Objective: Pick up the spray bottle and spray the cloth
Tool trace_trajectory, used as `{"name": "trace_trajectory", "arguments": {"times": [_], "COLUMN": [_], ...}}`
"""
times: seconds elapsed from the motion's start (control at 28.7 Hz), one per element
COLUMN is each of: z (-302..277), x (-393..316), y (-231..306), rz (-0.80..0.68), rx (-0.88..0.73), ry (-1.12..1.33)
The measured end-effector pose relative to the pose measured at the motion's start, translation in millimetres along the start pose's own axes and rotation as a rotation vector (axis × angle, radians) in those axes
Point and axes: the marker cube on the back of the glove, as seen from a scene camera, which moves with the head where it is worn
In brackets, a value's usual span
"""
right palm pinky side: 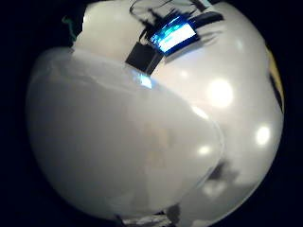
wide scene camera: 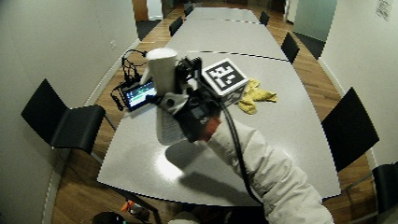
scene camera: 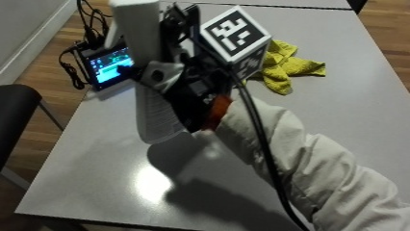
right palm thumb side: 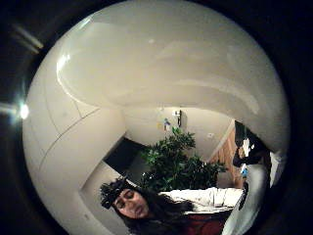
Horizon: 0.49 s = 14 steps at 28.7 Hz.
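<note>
The white spray bottle (scene camera: 146,72) is up off the grey table (scene camera: 333,101), upper left of centre in the outside view, upright with a slight tilt. The gloved right hand (scene camera: 192,91) wraps its fingers around the bottle's body. The yellow cloth (scene camera: 285,65) lies crumpled on the table at upper right, well apart. A small lit screen (scene camera: 108,65) sits near the table's left edge.

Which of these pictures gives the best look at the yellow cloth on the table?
The outside view: the yellow cloth lies crumpled on the grey table, beyond the gloved right hand holding the white spray bottle. The wide outside view shows it smaller. Neither palm view shows it; the bottle fills much of both.
</note>
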Motion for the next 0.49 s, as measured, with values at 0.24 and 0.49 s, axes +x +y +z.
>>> {"name": "trace_trajectory", "arguments": {"times": [0.24, 0.49], "z": [43.0, 44.1], "x": [28.1, 28.8], "y": [-0.5, 18.9], "rz": [-0.027, -0.016], "rx": [-0.075, -0.095], "ry": [-0.007, -0.007]}}
